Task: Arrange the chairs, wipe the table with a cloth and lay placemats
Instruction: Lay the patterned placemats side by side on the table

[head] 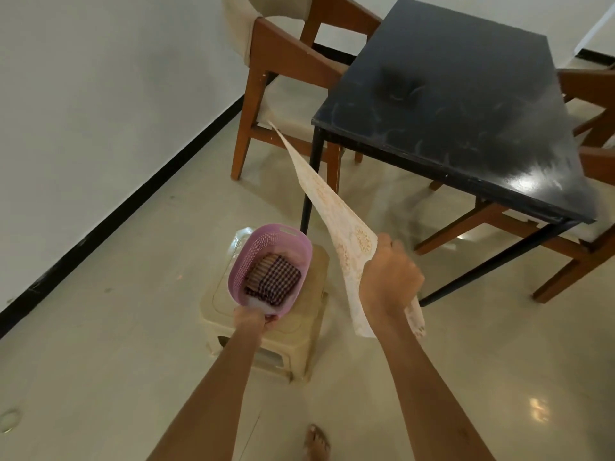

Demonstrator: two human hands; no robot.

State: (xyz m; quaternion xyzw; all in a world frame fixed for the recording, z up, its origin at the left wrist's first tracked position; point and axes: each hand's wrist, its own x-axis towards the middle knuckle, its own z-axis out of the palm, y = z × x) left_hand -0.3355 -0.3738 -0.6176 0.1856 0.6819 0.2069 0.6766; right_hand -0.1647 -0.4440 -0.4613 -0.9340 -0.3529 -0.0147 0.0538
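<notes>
A thin cream placemat (336, 207) with a gold pattern is gripped at its near end by the right hand (389, 281), with the fingers curled round it. The far end hangs in the air, away from the black table (466, 104). The rim of the pink basket (256, 247) is held by the left hand (254, 319) on a beige stool (299, 331). The floppy mat could be caught on the table corner and folded. The basket, with the checked cloth (274, 282) inside, could be tipped off the stool.
</notes>
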